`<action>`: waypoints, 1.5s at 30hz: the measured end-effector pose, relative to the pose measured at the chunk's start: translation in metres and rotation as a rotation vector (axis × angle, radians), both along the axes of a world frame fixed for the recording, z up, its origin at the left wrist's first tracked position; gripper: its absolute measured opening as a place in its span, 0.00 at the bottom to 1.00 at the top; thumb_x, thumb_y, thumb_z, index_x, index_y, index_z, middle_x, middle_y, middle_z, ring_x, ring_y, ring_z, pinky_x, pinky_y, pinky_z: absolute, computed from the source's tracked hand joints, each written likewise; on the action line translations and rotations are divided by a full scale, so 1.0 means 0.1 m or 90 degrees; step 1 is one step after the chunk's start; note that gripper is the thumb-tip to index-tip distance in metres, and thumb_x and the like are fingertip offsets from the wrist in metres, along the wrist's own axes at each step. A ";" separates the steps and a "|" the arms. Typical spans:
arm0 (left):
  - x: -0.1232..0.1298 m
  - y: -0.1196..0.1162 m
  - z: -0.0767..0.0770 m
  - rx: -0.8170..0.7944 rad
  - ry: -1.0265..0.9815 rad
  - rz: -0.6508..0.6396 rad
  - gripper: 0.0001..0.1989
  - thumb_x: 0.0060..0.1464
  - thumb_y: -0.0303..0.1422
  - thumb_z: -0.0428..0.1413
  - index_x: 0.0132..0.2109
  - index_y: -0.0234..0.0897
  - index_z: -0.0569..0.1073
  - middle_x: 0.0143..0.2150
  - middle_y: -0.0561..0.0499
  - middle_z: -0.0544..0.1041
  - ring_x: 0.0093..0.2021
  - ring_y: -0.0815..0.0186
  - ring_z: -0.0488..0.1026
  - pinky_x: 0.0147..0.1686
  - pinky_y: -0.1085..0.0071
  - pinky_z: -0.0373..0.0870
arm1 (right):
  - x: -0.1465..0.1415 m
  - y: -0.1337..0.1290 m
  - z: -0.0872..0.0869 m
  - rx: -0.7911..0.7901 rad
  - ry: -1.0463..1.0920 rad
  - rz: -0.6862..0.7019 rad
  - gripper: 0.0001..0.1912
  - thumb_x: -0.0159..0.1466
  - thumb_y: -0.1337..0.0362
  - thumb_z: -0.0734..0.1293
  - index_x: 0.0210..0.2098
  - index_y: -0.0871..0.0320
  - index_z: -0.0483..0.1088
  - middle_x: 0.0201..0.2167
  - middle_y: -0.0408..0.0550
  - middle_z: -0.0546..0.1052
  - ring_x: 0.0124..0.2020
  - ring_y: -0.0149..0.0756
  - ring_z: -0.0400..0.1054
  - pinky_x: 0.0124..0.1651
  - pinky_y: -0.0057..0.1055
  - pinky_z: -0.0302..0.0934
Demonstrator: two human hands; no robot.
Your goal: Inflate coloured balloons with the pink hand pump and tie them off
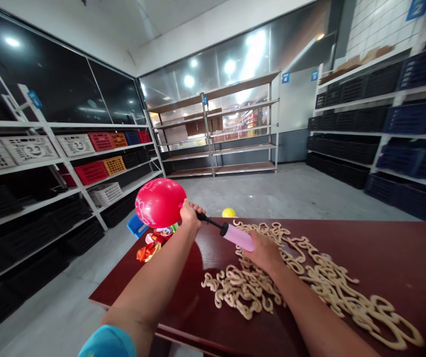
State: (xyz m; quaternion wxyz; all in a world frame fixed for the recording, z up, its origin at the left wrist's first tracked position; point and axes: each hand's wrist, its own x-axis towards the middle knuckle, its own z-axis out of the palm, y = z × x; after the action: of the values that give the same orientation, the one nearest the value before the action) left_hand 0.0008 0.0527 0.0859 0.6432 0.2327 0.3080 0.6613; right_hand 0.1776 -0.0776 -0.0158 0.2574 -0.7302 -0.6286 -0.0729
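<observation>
A red balloon point(160, 202) with white print, swollen with air, sits at the black nozzle end of a pink hand pump point(238, 237). My left hand point(191, 214) is closed around the balloon's neck and the nozzle, hiding where they join. Wrapped around the pump's pink barrel is my right hand point(264, 249). The pump slants down to the right above the table. Long uninflated beige balloons point(240, 292) lie tangled beneath and beside my right hand. Beyond my left forearm, crumpled red, orange and gold pieces point(151, 247) rest at the table's left edge.
The dark red table point(391, 253) spans the front. Past its far edge shows a yellow balloon point(229, 212), and a blue stool point(136, 226) stands at its left. Shelves with crates point(92, 173) line the left side, with more dark crates point(346, 119) at right.
</observation>
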 end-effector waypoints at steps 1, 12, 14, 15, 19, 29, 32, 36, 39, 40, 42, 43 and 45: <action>0.06 -0.03 -0.06 -0.002 -0.003 -0.008 0.18 0.51 0.42 0.48 0.23 0.39 0.50 0.15 0.61 0.48 0.12 0.74 0.51 0.16 0.74 0.56 | -0.01 0.00 0.00 -0.003 -0.004 -0.002 0.18 0.50 0.59 0.65 0.40 0.57 0.65 0.33 0.48 0.72 0.35 0.39 0.66 0.36 0.31 0.52; 0.22 -0.20 0.02 0.012 0.030 -0.051 0.18 0.51 0.41 0.47 0.23 0.39 0.48 0.14 0.60 0.48 0.12 0.73 0.53 0.16 0.72 0.58 | 0.00 -0.01 0.05 0.005 0.041 0.014 0.19 0.51 0.59 0.66 0.42 0.56 0.65 0.34 0.48 0.73 0.36 0.39 0.66 0.36 0.30 0.53; 0.11 -0.15 0.16 0.026 0.031 -0.038 0.18 0.51 0.40 0.48 0.23 0.39 0.48 0.14 0.60 0.48 0.12 0.73 0.52 0.16 0.72 0.57 | 0.02 0.00 0.04 0.021 0.048 0.020 0.19 0.52 0.59 0.65 0.43 0.56 0.65 0.34 0.48 0.73 0.36 0.39 0.66 0.36 0.30 0.53; 0.05 -0.11 0.24 0.032 0.028 -0.028 0.18 0.51 0.40 0.48 0.23 0.39 0.48 0.14 0.60 0.48 0.12 0.73 0.52 0.16 0.73 0.57 | 0.03 0.00 0.04 0.029 0.050 0.022 0.19 0.52 0.59 0.65 0.43 0.56 0.65 0.35 0.48 0.73 0.36 0.39 0.66 0.36 0.30 0.53; -0.24 0.05 0.54 0.052 0.017 0.007 0.17 0.50 0.37 0.49 0.23 0.39 0.49 0.15 0.61 0.47 0.11 0.74 0.51 0.16 0.73 0.56 | 0.05 0.01 0.02 0.051 0.053 0.030 0.18 0.52 0.59 0.64 0.42 0.56 0.65 0.34 0.48 0.73 0.35 0.39 0.66 0.36 0.31 0.53; -0.29 0.11 0.38 0.056 0.020 0.024 0.16 0.51 0.36 0.47 0.23 0.39 0.48 0.15 0.60 0.47 0.12 0.74 0.50 0.15 0.74 0.54 | 0.00 0.00 -0.01 0.036 0.024 0.017 0.19 0.50 0.61 0.66 0.41 0.57 0.65 0.33 0.48 0.73 0.34 0.39 0.66 0.36 0.31 0.53; -0.08 0.01 0.14 0.019 0.009 -0.006 0.16 0.51 0.38 0.47 0.23 0.39 0.48 0.15 0.60 0.47 0.11 0.74 0.49 0.15 0.74 0.54 | 0.01 0.00 -0.04 0.027 0.020 0.020 0.21 0.49 0.60 0.67 0.43 0.57 0.65 0.34 0.48 0.72 0.35 0.39 0.66 0.36 0.31 0.53; 0.19 -0.11 -0.12 0.000 -0.001 -0.036 0.17 0.51 0.40 0.47 0.23 0.39 0.48 0.15 0.60 0.47 0.11 0.74 0.50 0.15 0.73 0.55 | 0.00 0.00 -0.04 0.012 0.021 0.016 0.23 0.48 0.60 0.68 0.43 0.57 0.64 0.33 0.48 0.72 0.35 0.39 0.66 0.36 0.30 0.52; 0.29 -0.17 -0.22 -0.002 -0.005 -0.047 0.18 0.51 0.40 0.47 0.23 0.39 0.48 0.15 0.60 0.47 0.11 0.73 0.51 0.15 0.73 0.55 | -0.02 0.00 -0.02 0.004 0.025 0.018 0.23 0.49 0.60 0.67 0.44 0.57 0.64 0.34 0.49 0.72 0.35 0.39 0.66 0.35 0.30 0.52; 0.30 -0.18 -0.24 0.000 -0.005 -0.048 0.18 0.51 0.40 0.48 0.23 0.39 0.48 0.15 0.60 0.48 0.11 0.73 0.51 0.15 0.73 0.56 | -0.02 -0.01 -0.01 0.001 0.027 0.018 0.23 0.49 0.59 0.67 0.44 0.56 0.65 0.34 0.49 0.72 0.34 0.39 0.66 0.35 0.30 0.52; 0.28 -0.18 -0.24 0.003 -0.006 -0.050 0.18 0.51 0.40 0.48 0.23 0.39 0.48 0.15 0.60 0.48 0.12 0.73 0.52 0.16 0.72 0.56 | -0.04 -0.01 0.01 -0.003 0.029 0.021 0.22 0.50 0.59 0.67 0.44 0.56 0.65 0.34 0.48 0.73 0.34 0.39 0.66 0.35 0.31 0.52; 0.25 -0.18 -0.22 0.004 -0.006 -0.048 0.18 0.50 0.40 0.48 0.23 0.39 0.48 0.15 0.60 0.48 0.12 0.73 0.52 0.16 0.72 0.57 | -0.04 -0.02 0.02 -0.003 0.031 0.023 0.22 0.50 0.59 0.67 0.44 0.56 0.65 0.34 0.48 0.73 0.35 0.39 0.66 0.36 0.31 0.52; 0.17 -0.16 -0.15 0.003 -0.004 -0.041 0.17 0.50 0.40 0.48 0.23 0.39 0.49 0.15 0.60 0.48 0.12 0.73 0.53 0.16 0.72 0.57 | -0.05 -0.02 0.03 0.000 0.038 0.033 0.23 0.50 0.59 0.67 0.45 0.56 0.64 0.35 0.48 0.72 0.36 0.38 0.66 0.37 0.31 0.53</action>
State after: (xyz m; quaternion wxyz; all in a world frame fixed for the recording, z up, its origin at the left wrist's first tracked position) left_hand 0.0180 0.0372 0.0710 0.6646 0.2419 0.2972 0.6415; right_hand 0.1730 -0.0793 -0.0126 0.2776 -0.7154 -0.6396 -0.0445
